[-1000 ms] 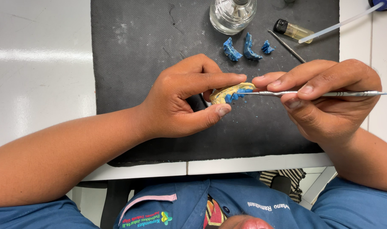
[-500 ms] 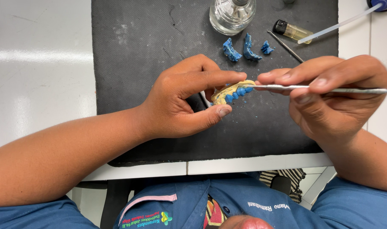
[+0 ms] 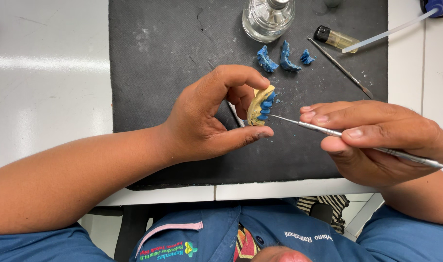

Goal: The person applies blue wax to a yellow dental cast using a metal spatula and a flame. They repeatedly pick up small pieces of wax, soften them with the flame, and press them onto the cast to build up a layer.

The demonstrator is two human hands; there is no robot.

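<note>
My left hand pinches a small yellow dental cast with blue wax teeth between thumb and forefinger, holding it upright on edge above the black mat. My right hand grips a thin metal carving tool like a pen. The tool's fine tip touches the blue wax on the lower right side of the cast. Both hands hover near the mat's front half.
Three loose blue wax pieces lie on the mat behind the hands. A glass spirit lamp stands at the back, with a yellow lighter, a second metal tool and a pale tube to its right. White tabletop surrounds the mat.
The left hand has turned the cast from lying flat to upright on edge. The right hand has drawn back to the right and lowered, with the tool tip still at the wax.
</note>
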